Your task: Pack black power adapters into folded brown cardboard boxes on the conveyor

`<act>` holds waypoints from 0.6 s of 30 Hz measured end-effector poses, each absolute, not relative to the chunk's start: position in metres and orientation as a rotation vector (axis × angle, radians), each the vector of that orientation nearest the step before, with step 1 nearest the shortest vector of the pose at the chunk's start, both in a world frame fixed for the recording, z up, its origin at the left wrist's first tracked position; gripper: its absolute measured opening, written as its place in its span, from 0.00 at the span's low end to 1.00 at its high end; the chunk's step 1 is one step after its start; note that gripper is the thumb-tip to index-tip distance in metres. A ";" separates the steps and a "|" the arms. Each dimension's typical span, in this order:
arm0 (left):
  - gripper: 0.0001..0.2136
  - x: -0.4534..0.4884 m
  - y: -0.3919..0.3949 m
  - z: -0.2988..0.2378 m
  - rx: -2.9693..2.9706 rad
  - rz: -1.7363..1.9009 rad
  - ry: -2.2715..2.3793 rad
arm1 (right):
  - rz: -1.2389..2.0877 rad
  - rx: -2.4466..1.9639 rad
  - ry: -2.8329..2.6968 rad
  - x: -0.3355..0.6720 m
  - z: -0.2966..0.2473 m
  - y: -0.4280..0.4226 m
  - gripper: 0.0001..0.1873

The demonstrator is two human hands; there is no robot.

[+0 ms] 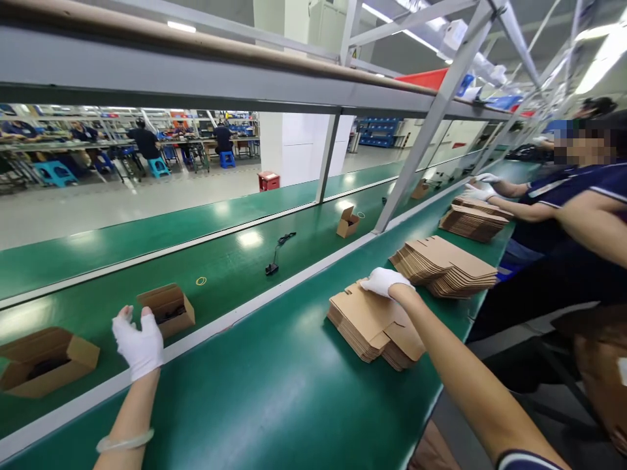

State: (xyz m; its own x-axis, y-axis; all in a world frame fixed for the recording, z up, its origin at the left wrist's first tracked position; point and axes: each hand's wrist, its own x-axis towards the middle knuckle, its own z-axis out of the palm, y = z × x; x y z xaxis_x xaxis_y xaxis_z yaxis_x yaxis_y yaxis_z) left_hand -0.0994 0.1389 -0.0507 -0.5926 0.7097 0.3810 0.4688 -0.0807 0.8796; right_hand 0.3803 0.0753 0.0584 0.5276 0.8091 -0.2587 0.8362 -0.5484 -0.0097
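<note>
My left hand (138, 344), in a white glove, hovers over the edge of the green conveyor belt (147, 274), fingers apart and holding nothing. It is just in front of a small open cardboard box (166, 308) with something dark inside. My gloved right hand (386, 281) rests on top of a stack of flat folded cartons (372, 323) on the green work surface (274, 378). Its fingers curl over the top sheet's far edge.
Another open box (46, 360) sits at the belt's left. A black cable (277, 253), a small box (347, 222) and a rubber band (200, 281) lie farther along. More carton stacks (445, 264) lie to the right, where a co-worker's gloved hands (480, 189) work. A metal post (416, 156) slants up.
</note>
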 end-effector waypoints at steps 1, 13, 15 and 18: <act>0.25 -0.089 0.131 -0.044 1.327 1.771 1.966 | -0.304 2.662 1.449 0.375 0.067 0.072 0.17; 0.49 0.060 -0.016 0.015 1.538 0.939 0.838 | -0.260 2.383 2.678 0.221 0.078 0.045 0.15; 0.44 0.044 -0.013 0.022 1.369 0.993 0.831 | -0.676 2.253 2.951 0.217 0.066 0.048 0.16; 0.40 0.017 -0.003 0.023 1.217 1.090 0.966 | -1.114 1.987 3.155 0.213 0.053 0.049 0.20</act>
State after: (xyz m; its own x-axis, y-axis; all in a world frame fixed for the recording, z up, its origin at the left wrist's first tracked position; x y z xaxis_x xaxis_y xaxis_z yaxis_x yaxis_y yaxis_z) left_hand 0.0171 -0.0031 0.0233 0.2217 0.9751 0.0042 -0.1123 0.0213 0.9934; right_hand 0.2125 0.0492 0.0531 -0.2800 0.9120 0.2997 0.5218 0.4066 -0.7499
